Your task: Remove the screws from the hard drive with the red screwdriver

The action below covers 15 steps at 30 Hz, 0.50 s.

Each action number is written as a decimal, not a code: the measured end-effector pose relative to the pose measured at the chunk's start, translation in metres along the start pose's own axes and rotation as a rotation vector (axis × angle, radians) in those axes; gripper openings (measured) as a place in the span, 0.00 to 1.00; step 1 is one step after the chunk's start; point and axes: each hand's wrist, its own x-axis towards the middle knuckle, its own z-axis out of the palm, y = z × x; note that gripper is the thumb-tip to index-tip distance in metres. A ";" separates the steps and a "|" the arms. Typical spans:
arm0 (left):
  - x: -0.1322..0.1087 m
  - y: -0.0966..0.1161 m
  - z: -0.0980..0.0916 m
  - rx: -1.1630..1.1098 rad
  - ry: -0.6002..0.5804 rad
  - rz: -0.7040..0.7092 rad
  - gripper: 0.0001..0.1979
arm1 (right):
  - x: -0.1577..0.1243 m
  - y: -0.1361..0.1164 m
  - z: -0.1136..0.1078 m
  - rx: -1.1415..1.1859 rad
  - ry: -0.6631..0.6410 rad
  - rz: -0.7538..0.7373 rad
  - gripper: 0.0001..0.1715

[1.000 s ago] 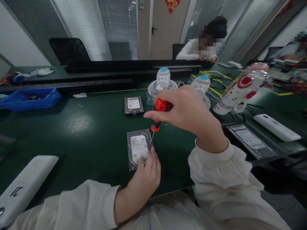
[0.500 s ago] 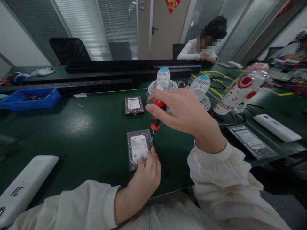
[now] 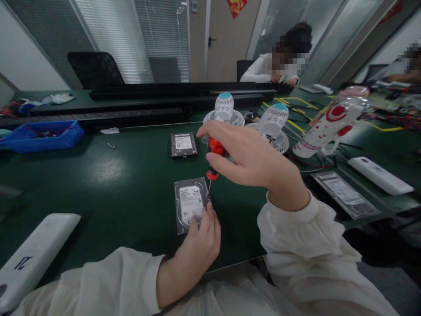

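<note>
A hard drive point(image 3: 190, 199) with a white label lies flat on the green table in front of me. My left hand point(image 3: 203, 232) grips its lower right edge, with fingertips on the label and along the side. A red-and-black screwdriver point(image 3: 212, 174) stands nearly upright, its tip at the right edge of the drive. Wrapped round the top of its handle is my right hand point(image 3: 248, 153), thumb and forefinger on the near side. Under the screwdriver tip the screw is too small to make out. Beyond lies a second hard drive point(image 3: 183, 145).
Two white fans point(image 3: 224, 107) stand behind my right hand. A blue tray point(image 3: 44, 139) holds small parts at the left, with loose screws point(image 3: 112, 146) nearby. A decorated bottle point(image 3: 324, 127), a third hard drive point(image 3: 345, 193) and white devices point(image 3: 36, 259) lie around. A person point(image 3: 279, 61) sits opposite.
My right hand has turned on the screwdriver handle, its thumb and forefinger shifting position. The screwdriver tip stays at the same spot, and my left hand and the drive have not moved.
</note>
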 end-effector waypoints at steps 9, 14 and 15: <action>0.000 0.001 0.002 0.000 0.013 -0.012 0.23 | 0.001 0.001 0.000 -0.049 0.005 0.023 0.23; 0.000 0.001 0.002 -0.001 0.023 -0.015 0.23 | -0.002 0.008 -0.008 0.069 -0.071 -0.017 0.18; 0.000 0.000 0.002 -0.003 0.021 -0.013 0.23 | -0.003 0.010 -0.009 0.095 -0.081 -0.031 0.20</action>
